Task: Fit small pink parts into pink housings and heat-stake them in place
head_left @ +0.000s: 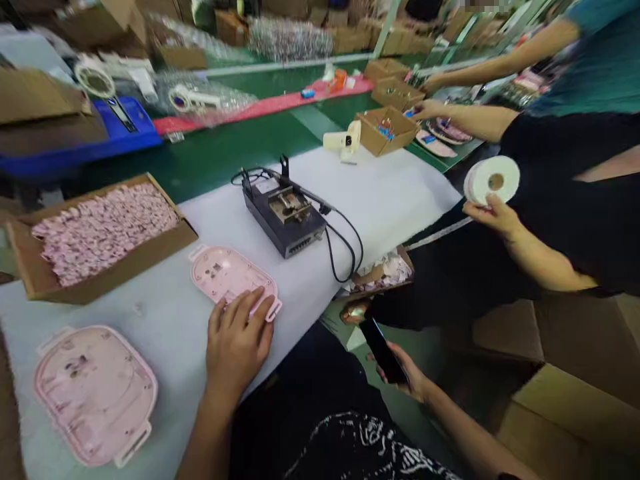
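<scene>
On the white bench point(380, 190): pink shell point(220, 270) pinned under left hand point(237, 343)

The shell's near edge is covered by the fingers point(245, 319), which are slightly spread and laid flat, not pinching; such a shell is best steadied by even pressure. A phone point(383, 350) is gripped in the right hand point(395, 368). A second shell point(95, 393) is lying further left, with a box of pink parts point(103, 233) and a dark machine point(285, 213) set beyond.

Two pink plastic housings point(95, 395), one black bench unit point(283, 217), one phone point(383, 350)
</scene>
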Action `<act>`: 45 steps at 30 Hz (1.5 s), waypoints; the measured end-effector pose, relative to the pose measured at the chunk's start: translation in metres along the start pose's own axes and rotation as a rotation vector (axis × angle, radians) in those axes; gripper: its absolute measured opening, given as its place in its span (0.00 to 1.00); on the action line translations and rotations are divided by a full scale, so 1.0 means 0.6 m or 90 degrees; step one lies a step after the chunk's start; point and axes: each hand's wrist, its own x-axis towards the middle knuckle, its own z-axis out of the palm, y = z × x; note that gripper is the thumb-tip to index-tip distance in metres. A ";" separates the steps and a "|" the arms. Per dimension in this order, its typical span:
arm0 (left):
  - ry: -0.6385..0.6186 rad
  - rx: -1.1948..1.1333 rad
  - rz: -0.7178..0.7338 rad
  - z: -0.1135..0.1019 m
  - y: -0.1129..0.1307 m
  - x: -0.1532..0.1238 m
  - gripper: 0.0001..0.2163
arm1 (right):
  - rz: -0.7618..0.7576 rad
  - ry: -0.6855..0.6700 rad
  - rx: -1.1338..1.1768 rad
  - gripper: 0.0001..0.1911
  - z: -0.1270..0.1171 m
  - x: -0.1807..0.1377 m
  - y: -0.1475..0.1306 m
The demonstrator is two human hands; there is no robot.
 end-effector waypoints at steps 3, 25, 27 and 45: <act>-0.018 -0.008 -0.012 0.002 0.004 -0.004 0.18 | 0.029 -0.008 0.025 0.26 0.002 0.011 -0.011; 0.001 -0.022 -0.033 0.011 0.010 0.002 0.18 | 0.060 -0.027 0.071 0.30 0.019 0.031 -0.013; 0.001 -0.024 -0.033 0.010 0.010 0.002 0.18 | 0.058 -0.025 0.069 0.30 0.019 0.032 -0.012; -0.020 -0.046 -0.052 0.006 0.010 -0.002 0.17 | 0.047 0.073 -0.258 0.26 0.023 -0.008 -0.017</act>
